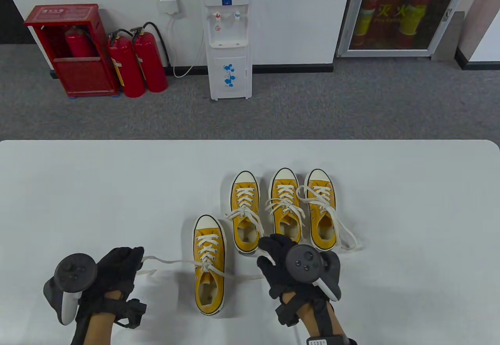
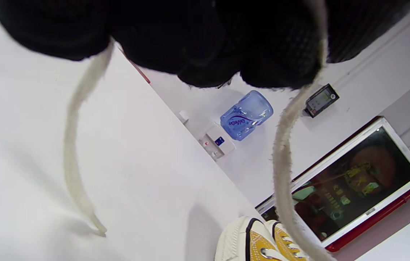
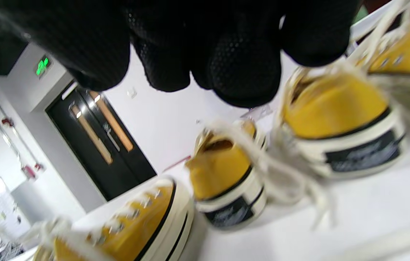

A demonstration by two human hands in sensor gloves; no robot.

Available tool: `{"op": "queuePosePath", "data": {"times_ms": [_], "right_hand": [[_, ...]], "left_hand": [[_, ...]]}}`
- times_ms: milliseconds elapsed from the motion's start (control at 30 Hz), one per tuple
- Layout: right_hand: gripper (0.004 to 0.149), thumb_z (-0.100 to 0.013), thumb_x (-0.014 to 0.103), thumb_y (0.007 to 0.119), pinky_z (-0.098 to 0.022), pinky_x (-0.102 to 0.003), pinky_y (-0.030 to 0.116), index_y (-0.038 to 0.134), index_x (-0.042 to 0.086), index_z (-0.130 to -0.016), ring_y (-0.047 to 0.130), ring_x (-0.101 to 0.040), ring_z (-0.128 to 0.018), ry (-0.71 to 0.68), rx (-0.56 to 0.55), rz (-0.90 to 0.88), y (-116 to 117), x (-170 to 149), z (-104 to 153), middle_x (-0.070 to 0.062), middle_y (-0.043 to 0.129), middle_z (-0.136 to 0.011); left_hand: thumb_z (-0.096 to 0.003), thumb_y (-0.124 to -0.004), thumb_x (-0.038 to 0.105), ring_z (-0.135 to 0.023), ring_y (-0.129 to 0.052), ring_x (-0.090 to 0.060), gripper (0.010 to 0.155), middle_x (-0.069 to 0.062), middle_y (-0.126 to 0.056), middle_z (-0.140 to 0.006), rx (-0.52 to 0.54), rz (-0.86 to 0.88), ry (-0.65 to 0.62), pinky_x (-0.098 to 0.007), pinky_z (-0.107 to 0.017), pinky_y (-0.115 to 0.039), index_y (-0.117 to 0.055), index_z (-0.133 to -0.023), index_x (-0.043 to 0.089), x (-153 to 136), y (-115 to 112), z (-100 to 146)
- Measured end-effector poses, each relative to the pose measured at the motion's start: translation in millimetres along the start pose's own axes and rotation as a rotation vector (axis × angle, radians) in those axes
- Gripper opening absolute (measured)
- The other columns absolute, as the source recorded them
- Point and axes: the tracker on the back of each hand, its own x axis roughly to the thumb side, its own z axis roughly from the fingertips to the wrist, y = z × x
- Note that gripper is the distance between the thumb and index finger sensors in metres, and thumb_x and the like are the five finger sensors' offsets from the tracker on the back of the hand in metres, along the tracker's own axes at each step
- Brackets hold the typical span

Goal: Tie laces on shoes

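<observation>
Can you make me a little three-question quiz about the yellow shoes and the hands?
1. How many yellow shoes sit on the table?
2. True or false: the left hand holds a lace of the near shoe.
3. Which stands farthest back? A) fire extinguishers B) shoes C) hands

Key:
1. Four: the near shoe plus three in a row.
2. True; the left wrist view shows the lace leaving the fingers.
3. A, the fire extinguishers.

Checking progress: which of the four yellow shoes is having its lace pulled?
The front-left shoe, set apart nearer the person; the left hand grips its lace.
</observation>
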Motion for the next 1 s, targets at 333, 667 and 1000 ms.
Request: {"op": "queuePosePath", "data": {"times_ms": [333,667,1000], "right_hand": [[0.062,-0.043,0.044,0.087,-0.041,-0.043,0.082,0.075,0.018,-0.099,0.096,-0.011,-0.042,-0.024,0.301,0.134,58.6,24.1,-15.0,-0.011,0.068,-0.102],[0.069,-0.044,0.042,0.085,-0.036,-0.038,0.084,0.063,0.014,-0.104,0.096,-0.005,-0.034,0.033,0.395,0.188,95.1,19.7,-17.1,-0.015,0.049,-0.11],[0.051,-0.043,0.038,0.088,-0.035,-0.04,0.084,0.084,0.016,-0.089,0.097,-0.007,-0.032,0.049,0.27,0.221,102.3,25.6,-14.9,-0.014,0.057,-0.107]], "left_hand": [[-0.0473,-0.075,0.062,-0.029,-0.098,-0.018,0.04,0.0,-0.099,-0.066,-0.021,-0.006,-0.008,-0.045,-0.031,-0.089,-0.096,-0.061,0.031,1.6,-0.9,0.4],[-0.0473,-0.075,0.062,-0.029,-0.098,-0.018,0.04,0.0,-0.099,-0.066,-0.027,-0.033,-0.012,-0.045,-0.032,-0.089,-0.096,-0.061,0.031,2.3,-2.2,0.2],[-0.0473,-0.075,0.062,-0.029,-0.098,-0.018,0.04,0.0,-0.099,-0.066,-0.041,-0.059,-0.016,-0.045,-0.031,-0.089,-0.097,-0.061,0.031,3.6,-4.4,-0.6]]}}
